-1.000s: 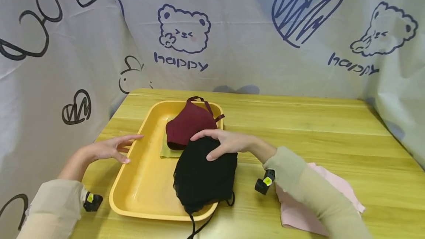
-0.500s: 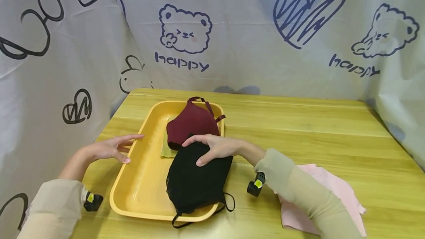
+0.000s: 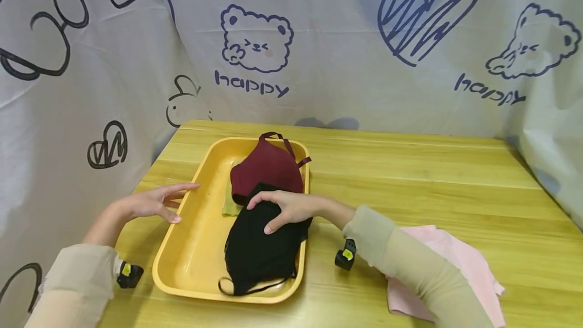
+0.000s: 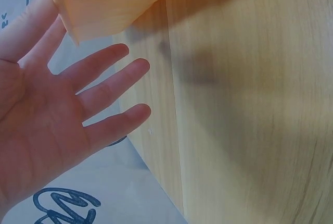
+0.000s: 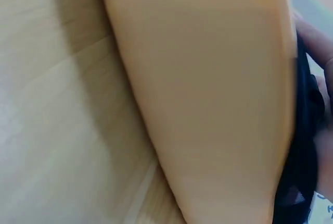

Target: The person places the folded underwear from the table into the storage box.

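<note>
A black bra with thin straps lies folded over the right front part of the yellow tray. My right hand grips it from above, thumb on the near side and fingers curved over the far side. In the right wrist view the tray's outer wall hides most of that hand, and the black fabric shows past the rim. My left hand is at the tray's left rim, thumb and forefinger touching it; its other fingers are spread outside the wall.
A maroon bra sits in the tray's far right corner, straps over the rim, on a light green cloth. Folded pink fabric lies on the wooden table beyond the right sleeve. White drawn-on curtains enclose the back and sides.
My right hand has moved the black bra left and down into the tray; its straps, hanging over the front rim before, now lie inside. The left hand stays at the rim.
</note>
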A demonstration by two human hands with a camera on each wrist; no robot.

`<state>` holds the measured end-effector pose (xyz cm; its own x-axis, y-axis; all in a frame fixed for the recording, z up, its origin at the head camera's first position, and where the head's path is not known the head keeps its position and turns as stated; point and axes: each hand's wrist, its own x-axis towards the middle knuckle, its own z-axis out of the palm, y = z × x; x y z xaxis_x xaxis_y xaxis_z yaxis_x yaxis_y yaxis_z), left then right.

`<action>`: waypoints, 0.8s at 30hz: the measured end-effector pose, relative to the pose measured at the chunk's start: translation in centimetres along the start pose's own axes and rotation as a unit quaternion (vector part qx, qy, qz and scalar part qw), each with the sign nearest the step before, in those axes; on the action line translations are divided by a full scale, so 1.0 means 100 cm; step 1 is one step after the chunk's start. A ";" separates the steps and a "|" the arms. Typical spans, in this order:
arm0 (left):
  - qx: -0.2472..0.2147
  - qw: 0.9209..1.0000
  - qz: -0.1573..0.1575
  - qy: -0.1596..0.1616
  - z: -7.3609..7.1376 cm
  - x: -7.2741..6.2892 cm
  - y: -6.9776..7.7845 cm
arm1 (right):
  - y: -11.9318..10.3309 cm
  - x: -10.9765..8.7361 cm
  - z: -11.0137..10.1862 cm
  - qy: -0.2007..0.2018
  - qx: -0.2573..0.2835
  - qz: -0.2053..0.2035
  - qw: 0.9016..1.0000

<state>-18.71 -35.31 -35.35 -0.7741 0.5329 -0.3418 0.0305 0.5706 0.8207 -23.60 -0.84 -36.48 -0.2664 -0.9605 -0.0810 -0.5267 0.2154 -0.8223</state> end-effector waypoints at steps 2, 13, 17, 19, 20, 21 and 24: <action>0.000 1.000 0.002 0.000 0.000 0.000 0.000 | 0.001 0.001 0.002 -0.009 -0.013 0.002 1.000; -0.005 1.000 -0.006 0.001 0.000 0.000 0.000 | -0.007 0.007 0.018 -0.062 -0.146 0.011 0.987; -0.003 1.000 -0.005 0.002 0.001 0.000 -0.001 | -0.009 0.005 0.023 -0.069 -0.188 0.027 0.979; -0.004 1.000 -0.008 0.003 0.001 0.000 -0.001 | -0.010 0.004 0.025 -0.076 -0.215 0.041 0.973; -0.005 1.000 -0.009 0.004 0.002 0.000 0.000 | -0.010 0.003 0.026 -0.080 -0.228 0.048 0.969; -0.005 1.000 -0.009 0.004 0.002 0.001 0.000 | -0.010 0.002 0.028 -0.084 -0.238 0.055 0.966; -0.005 1.000 -0.009 0.005 0.002 0.001 0.000 | -0.012 0.001 0.030 -0.091 -0.255 0.062 0.961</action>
<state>-18.65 -35.16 -35.47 -0.7806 0.5162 -0.3525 0.0096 0.5738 0.8190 -20.57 -1.74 -37.21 -0.2323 -0.9266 -0.2956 -0.8392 0.3446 -0.4206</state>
